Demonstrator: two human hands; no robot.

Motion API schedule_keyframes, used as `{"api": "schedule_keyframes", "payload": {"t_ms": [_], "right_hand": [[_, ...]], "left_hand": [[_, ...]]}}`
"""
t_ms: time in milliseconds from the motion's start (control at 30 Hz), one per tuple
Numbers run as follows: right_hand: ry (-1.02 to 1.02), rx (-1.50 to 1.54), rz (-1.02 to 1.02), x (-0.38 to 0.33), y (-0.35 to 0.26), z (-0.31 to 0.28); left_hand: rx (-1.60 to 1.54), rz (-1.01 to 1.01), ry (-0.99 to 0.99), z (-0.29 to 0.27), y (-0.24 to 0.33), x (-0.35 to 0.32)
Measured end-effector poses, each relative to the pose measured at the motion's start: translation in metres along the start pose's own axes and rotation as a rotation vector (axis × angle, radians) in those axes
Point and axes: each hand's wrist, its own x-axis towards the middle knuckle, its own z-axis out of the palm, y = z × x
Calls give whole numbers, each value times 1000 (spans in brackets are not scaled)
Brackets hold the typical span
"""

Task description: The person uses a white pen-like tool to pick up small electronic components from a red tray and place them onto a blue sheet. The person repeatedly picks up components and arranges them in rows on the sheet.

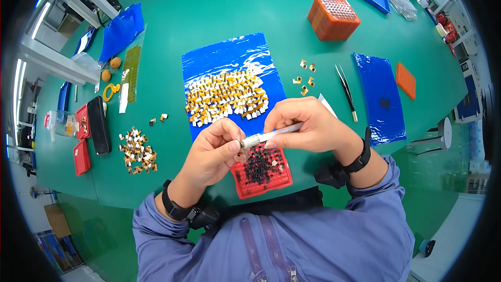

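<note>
Gripping a pen-like tool (268,136) with closed fingers of the right hand (307,127); seemingly pinching its tip (250,141) between thumb and fingers of the left hand (215,150); holding it above the red tray (267,190).

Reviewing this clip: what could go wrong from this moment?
The left hand and right hand meet at the tip of a white pen-like tool, just above the red tray; a slip could drop something small among its loose black parts.

A low sweep of either hand might scatter the crowded gold-and-white parts on the blue sheet.
</note>
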Motion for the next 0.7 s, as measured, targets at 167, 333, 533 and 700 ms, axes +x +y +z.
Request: {"api": "schedule_keyframes", "payload": {"t_ms": [167,333,533,700], "right_hand": [[-116,-24,58,-2,-2,-1],[-92,18,106,0,-11,-3],[-88,39,116,-3,-7,-4],[-105,4,36,-2,-6,-6]], "left_hand": [[5,-29,-13,0,2,-2],[18,-28,1,0,2,-2],[105,-48,12,1,2,-2],[75,-36,-41,-2,1,-3]]}}
